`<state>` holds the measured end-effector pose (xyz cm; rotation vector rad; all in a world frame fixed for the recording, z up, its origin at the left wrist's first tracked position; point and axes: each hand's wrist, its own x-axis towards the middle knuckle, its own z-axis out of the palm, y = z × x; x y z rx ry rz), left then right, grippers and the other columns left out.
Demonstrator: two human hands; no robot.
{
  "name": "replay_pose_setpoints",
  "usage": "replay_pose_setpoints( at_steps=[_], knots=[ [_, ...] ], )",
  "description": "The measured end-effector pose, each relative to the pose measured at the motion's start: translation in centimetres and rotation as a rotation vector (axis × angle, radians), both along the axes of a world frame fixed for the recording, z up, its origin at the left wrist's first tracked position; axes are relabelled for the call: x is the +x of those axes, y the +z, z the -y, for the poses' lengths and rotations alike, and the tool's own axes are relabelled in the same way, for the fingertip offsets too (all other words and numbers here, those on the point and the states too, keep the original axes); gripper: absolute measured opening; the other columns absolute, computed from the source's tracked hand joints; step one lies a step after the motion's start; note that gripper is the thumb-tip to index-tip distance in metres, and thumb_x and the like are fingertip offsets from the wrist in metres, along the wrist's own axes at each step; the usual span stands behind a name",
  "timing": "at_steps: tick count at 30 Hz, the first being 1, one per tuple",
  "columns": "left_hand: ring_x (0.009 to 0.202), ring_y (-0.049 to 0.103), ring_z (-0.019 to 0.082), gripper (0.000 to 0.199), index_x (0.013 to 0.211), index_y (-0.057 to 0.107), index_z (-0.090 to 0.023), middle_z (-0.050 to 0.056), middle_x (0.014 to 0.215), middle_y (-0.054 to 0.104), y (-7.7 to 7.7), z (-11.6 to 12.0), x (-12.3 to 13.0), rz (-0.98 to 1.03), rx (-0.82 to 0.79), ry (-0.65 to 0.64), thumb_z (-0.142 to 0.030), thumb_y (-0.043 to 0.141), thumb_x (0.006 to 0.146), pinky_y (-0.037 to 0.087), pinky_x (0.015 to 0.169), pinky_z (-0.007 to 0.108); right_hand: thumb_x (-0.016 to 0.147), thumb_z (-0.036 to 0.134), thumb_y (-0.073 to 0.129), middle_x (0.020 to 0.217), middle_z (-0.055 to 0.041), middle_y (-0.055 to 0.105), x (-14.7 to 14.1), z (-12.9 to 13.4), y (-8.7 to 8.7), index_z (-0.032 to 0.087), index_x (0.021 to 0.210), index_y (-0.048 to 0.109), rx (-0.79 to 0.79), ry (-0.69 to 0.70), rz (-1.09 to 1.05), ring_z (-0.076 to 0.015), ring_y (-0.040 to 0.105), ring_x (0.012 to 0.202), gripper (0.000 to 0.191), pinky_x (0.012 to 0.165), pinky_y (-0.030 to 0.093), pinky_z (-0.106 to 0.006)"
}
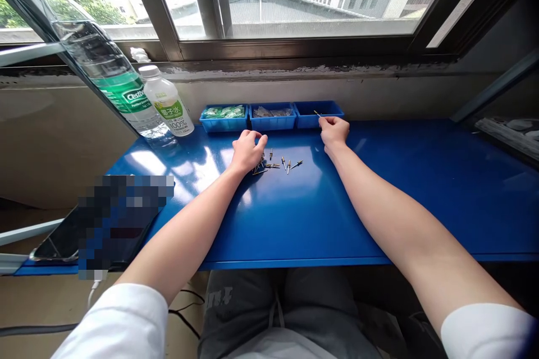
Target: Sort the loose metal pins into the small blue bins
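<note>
Several small metal pieces with thin pins (288,166) lie scattered on the blue table (295,219). My left hand (247,152) is beside the left part of this pile, its fingers curled together; whatever is between them is too small to make out. My right hand (334,131) pinches one small metal pin (317,114) at the front edge of the right blue bin (305,120), with the pin over the bin. The middle blue bin (273,122) holds small greyish pieces, and the left blue bin (223,124) holds green-and-clear packets.
A large water bottle (113,76) and a smaller white-capped bottle (168,102) stand at the back left. A dark device, partly pixelated (63,238), lies at the front left. Behind the bins are a wall and a window.
</note>
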<state>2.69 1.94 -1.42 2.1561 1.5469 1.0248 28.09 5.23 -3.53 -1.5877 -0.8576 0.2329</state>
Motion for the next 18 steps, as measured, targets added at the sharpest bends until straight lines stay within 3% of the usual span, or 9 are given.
replay_pose_setpoints(
  at_steps=[10,18],
  knots=[
    [0.097,0.059,0.024,0.028,0.086,0.065,-0.020,0.009,0.102,0.063,0.0,0.0,0.0,-0.022,0.001,-0.028,-0.042,0.048,0.088,0.041,0.091,0.043,0.073,0.034,0.061,0.075,-0.0070,0.067,1.5,0.3,0.0,0.015,0.075,0.066,0.018,-0.143,0.037,-0.0203,0.060,0.074,0.020,0.082,0.046,-0.040],
    [0.098,0.059,0.025,0.026,0.084,0.065,-0.020,0.008,0.102,0.063,0.0,0.1,0.0,-0.048,-0.007,-0.059,-0.041,0.050,0.086,0.040,0.092,0.044,0.073,0.038,0.064,0.081,-0.0078,0.070,1.3,0.3,-0.1,0.014,0.084,0.071,0.070,-0.016,0.036,-0.0205,0.063,0.078,0.028,0.083,0.048,-0.039]
  ],
)
